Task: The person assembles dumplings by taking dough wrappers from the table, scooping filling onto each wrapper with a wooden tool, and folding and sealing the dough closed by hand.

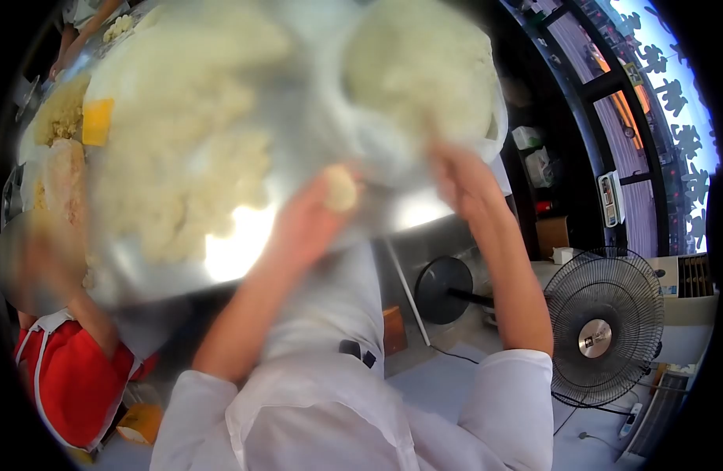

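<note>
My left hand [303, 216] is closed round a small pale round piece of dough [341, 191], held above the front edge of the metal table [142, 271]. My right hand [465, 179] is closed at the near side of a large pale mound [416, 67] that looks like filling. Blur covers its fingertips, and I cannot make out what they hold. White sheeting [499, 129] shows around this mound. To the left of my hands, many pale lumps of dough [189, 188] lie massed across the table; their outlines are smeared.
At the left, a co-worker in a red apron [75, 385] has blurred hands by the table. A yellow scraper [98, 122] stands near a crumbly brownish heap [61, 118]. A standing fan [601, 330] is at my right, with a round black base [444, 290] on the floor.
</note>
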The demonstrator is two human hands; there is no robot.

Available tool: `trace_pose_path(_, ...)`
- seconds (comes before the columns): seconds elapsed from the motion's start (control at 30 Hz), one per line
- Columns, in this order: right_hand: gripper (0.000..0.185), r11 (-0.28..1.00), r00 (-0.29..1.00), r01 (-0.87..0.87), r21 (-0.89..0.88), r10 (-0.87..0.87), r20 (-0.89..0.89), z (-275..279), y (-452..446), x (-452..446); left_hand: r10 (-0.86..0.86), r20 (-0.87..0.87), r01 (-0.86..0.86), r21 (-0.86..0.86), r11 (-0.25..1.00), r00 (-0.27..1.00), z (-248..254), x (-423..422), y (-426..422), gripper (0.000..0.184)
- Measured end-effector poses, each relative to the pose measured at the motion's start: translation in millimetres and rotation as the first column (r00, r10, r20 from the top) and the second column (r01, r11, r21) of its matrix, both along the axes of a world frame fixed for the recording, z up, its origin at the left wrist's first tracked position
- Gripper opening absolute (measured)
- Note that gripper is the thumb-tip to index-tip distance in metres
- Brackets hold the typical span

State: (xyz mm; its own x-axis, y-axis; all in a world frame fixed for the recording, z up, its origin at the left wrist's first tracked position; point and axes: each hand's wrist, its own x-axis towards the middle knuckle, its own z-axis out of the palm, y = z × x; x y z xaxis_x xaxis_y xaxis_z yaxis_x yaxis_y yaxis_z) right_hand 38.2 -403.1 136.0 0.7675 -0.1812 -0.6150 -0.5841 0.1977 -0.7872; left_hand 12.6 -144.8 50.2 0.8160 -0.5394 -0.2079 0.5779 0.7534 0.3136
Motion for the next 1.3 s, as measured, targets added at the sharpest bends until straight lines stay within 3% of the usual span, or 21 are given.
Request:
trace_pose_path(0.1,0.029,0.979,0.993,-0.109,0.17,0.101,0.054,1.9,2.6,-18.9,0.079,-0.061,-0.081,-0.022,0.996,0.995,-0.4,1.0,10.7,0.048)
trace_pose_path(0.2,0.032,0.98,0.979,-0.194,0.051,0.19,0.073,11.0,38.8,-43.3,0.105,-0.065,-0.112,-0.113,0.987,0.992,-10.4,4.4,18.3,0.049)
trace_pose_path(0.27,0.033,0.958,0.95,-0.275,-0.087,0.284,0.129,8.6,61.9,-59.3,0.034,0.405,-0.215,0.41,0.886,0.914,-8.7,6.9,20.7,0.05)
trace_pose_path(0.33,0.03,0.934,0.907,-0.283,-0.217,0.334,0.256,-10.4,87.2,-74.1,-0.029,0.531,-0.313,0.542,0.78,0.847,-12.8,6.4,22.0,0.05)
trace_pose_path(0.37,0.029,0.861,0.881,-0.252,-0.442,0.393,0.263,-20.2,99.3,-80.3,-0.067,0.582,-0.369,0.595,0.714,0.81,-14.7,6.4,22.6,0.05)
trace_pose_path(0.4,0.032,0.711,0.725,-0.086,-0.698,0.525,0.446,-44.1,105.2,-83.1,-0.01,0.557,-0.364,0.556,0.747,0.831,-13.0,5.8,21.3,0.049)
trace_pose_path(0.43,0.039,0.526,0.514,0.169,-0.834,0.674,0.53,-67.4,109.8,-85.8,0.042,0.527,-0.357,0.513,0.781,0.849,-10.8,5.4,19.2,0.049)
trace_pose_path(0.5,0.05,0.299,0.575,0.22,-0.928,0.729,0.371,-76.7,125.7,-96.8,0.203,0.324,-0.319,0.359,0.877,0.924,-3.6,1.6,13.9,0.047)
trace_pose_path(0.53,0.055,0.175,0.608,0.239,-0.955,0.74,0.288,-78.9,133.9,-101.6,0.286,0.13,-0.31,0.237,0.921,0.949,4.6,-1.3,12.3,0.047)
trace_pose_path(0.57,0.058,0.165,0.618,0.214,-0.963,0.741,0.264,-80.2,142.3,-106.2,0.331,-0.078,-0.321,0.109,0.941,0.941,8.9,-4.4,11.5,0.046)
trace_pose_path(0.67,0.065,0.139,0.638,0.122,-0.983,0.747,0.186,-84.2,158.4,-120.7,0.429,-0.09,-0.407,0.193,0.893,0.899,1.0,-13.7,8.9,0.04)
trace_pose_path(0.7,0.067,0.123,0.633,0.066,-0.99,0.762,0.137,-84.8,159.3,-124.0,0.388,0.246,-0.46,0.468,0.754,0.888,-41.6,-13.2,11.7,0.037)
trace_pose_path(0.73,0.068,0.086,0.65,0.031,-0.996,0.755,0.086,-85.2,155.9,-125.5,0.287,0.447,-0.519,0.582,0.626,0.847,-61.0,-8.9,11.1,0.037)
trace_pose_path(0.77,0.071,0.059,0.648,-0.016,-0.998,0.761,0.035,-94.7,151.5,-130.0,0.279,0.474,-0.533,0.575,0.62,0.835,-70.3,-9.4,15.8,0.037)
trace_pose_path(0.8,0.071,0.109,0.63,0.033,-0.994,0.769,0.105,-101.1,146.6,-133.7,0.381,0.244,-0.449,0.369,0.814,0.892,-72.9,-7.8,20.1,0.037)
trace_pose_path(0.83,0.066,0.236,0.597,0.045,-0.971,0.773,0.216,-104.9,140.3,-136.3,0.401,0.037,-0.401,0.175,0.899,0.915,-69.4,-4.2,24.6,0.037)
trace_pose_path(0.9,0.061,0.293,0.595,0.036,-0.956,0.762,0.256,-85.0,139.3,-137.8,0.357,-0.05,-0.356,0.024,0.934,0.933,-62.9,4.4,45.9,0.041)
trace_pose_path(1.07,0.067,0.332,0.645,0.073,-0.94,0.704,0.299,-78.0,148.5,-129.4,0.333,-0.075,-0.331,0.036,0.943,0.94,-49.6,0.6,52.9,0.042)
trace_pose_path(1.17,0.07,0.317,0.638,-0.022,-0.948,0.734,0.23,-101.8,163.8,-135.7,0.363,-0.089,-0.35,0.135,0.927,0.927,-55.5,-3.4,54.4,0.041)
trace_pose_path(1.2,0.064,0.325,0.658,-0.133,-0.936,0.735,0.162,-86.8,162.9,-133.6,0.359,-0.108,-0.346,0.121,0.93,0.927,-53.6,-5.4,57.2,0.041)
trace_pose_path(1.3,0.048,0.569,0.579,-0.112,-0.815,0.704,0.412,-107.3,153.8,-125.8,0.385,-0.031,-0.375,0.17,0.912,0.922,-47.9,-16.6,74.0,0.042)
